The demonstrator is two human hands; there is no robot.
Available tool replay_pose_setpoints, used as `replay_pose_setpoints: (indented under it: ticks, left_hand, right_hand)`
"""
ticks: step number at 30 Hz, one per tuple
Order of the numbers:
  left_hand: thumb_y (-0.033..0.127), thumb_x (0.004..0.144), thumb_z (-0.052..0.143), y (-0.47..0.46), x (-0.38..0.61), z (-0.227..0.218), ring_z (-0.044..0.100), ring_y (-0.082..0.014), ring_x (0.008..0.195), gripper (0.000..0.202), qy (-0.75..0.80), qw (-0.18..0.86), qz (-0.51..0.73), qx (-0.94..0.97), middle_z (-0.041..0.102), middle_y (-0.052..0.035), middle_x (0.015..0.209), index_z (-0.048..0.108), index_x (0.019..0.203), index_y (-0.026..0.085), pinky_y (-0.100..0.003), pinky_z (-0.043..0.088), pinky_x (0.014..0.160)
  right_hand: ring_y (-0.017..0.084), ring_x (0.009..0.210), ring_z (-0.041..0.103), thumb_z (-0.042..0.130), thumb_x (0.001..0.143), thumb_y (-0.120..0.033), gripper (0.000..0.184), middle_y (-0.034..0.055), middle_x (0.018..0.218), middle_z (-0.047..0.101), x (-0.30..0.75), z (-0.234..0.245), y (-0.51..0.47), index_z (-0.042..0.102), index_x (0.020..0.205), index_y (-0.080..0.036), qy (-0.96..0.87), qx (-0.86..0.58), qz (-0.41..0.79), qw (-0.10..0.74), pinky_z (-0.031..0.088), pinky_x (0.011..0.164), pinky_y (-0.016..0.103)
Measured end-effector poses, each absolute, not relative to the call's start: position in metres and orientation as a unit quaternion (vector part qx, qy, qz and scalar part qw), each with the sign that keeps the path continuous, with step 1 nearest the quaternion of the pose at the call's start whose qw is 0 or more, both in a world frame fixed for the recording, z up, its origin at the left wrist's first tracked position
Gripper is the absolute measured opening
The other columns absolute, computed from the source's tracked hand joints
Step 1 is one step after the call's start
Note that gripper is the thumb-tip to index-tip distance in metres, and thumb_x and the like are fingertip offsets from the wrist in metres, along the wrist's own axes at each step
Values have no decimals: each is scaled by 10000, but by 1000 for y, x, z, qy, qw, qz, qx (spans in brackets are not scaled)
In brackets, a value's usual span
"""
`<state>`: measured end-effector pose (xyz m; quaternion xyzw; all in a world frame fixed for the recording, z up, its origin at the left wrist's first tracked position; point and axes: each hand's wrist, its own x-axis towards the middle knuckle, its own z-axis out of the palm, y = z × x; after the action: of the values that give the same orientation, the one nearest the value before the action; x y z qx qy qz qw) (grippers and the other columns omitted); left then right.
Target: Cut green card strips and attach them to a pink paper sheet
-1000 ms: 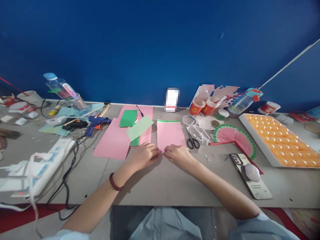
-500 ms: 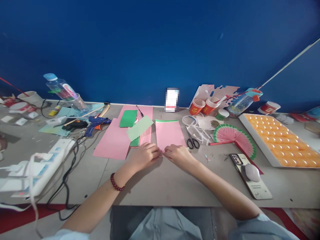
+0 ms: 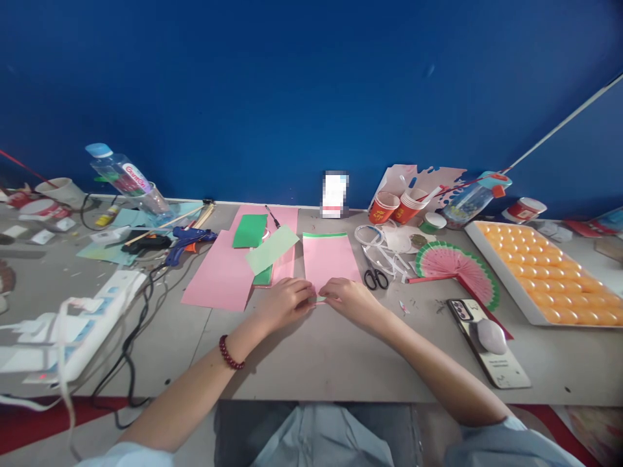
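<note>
A pink sheet of paper (image 3: 331, 259) with a green strip along its far edge lies in front of me. My left hand (image 3: 288, 299) pinches the near left corner of this paper with its fingers closed. At the near right part of the same edge, my right hand (image 3: 348, 297) has its fingers bent and closed on the paper. Between my fingertips the near edge looks turned up, with a bit of pale green showing; the fingers partly hide it. Black-handled scissors (image 3: 376, 279) lie just right of the paper.
Larger pink sheets (image 3: 219, 279), a green piece (image 3: 250, 231) and a pale green strip (image 3: 272, 251) lie left. A blue glue gun (image 3: 187, 241) and power strip (image 3: 104, 324) are farther left. On the right are a pleated watermelon fan (image 3: 457, 266), a phone (image 3: 503, 370) and an orange-filled tray (image 3: 549, 279).
The near edge of the pink paper has been turned up slightly, and pale green now shows between my fingertips. My left wrist has shifted slightly right; both hands stay on the paper.
</note>
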<state>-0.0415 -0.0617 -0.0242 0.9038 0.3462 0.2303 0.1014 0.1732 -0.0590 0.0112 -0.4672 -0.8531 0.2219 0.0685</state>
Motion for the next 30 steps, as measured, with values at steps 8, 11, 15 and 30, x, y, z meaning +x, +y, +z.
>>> replay_pose_setpoints:
  ticks: [8, 11, 15, 30]
  left_hand:
    - [261, 901, 542, -63, -41, -19, 613, -191, 960, 132, 349, 106, 216, 906, 648, -59, 1049, 632, 976, 202, -353, 478, 854]
    - [279, 906, 540, -63, -41, -19, 612, -194, 972, 146, 353, 105, 215, 905, 647, -61, 1049, 632, 988, 201, -357, 479, 857]
    - [259, 915, 529, -64, -40, -20, 602, -193, 994, 146, 345, 103, 216, 907, 648, -59, 1036, 634, 997, 199, -353, 478, 870]
    - [180, 937, 463, -67, -39, -20, 615, -176, 889, 199, 298, 68, 201, 931, 656, -51, 932, 662, 947, 183, -322, 501, 798]
  right_hand:
    - [162, 837, 604, 600, 797, -156, 162, 55, 908, 673, 178, 11, -55, 676, 939, -164, -806, -493, 303, 124, 431, 736, 267]
    - [163, 831, 599, 603, 791, -174, 159, 56, 911, 673, 180, 11, -54, 673, 933, -160, -799, -489, 323, 134, 434, 741, 273]
    - [147, 791, 589, 539, 779, -104, 205, 49, 893, 673, 180, 12, -54, 671, 927, -156, -793, -493, 335, 127, 420, 717, 259]
    - [123, 710, 561, 491, 771, -114, 221, 17, 813, 656, 184, 4, -49, 647, 918, -168, -797, -473, 351, 132, 387, 659, 232]
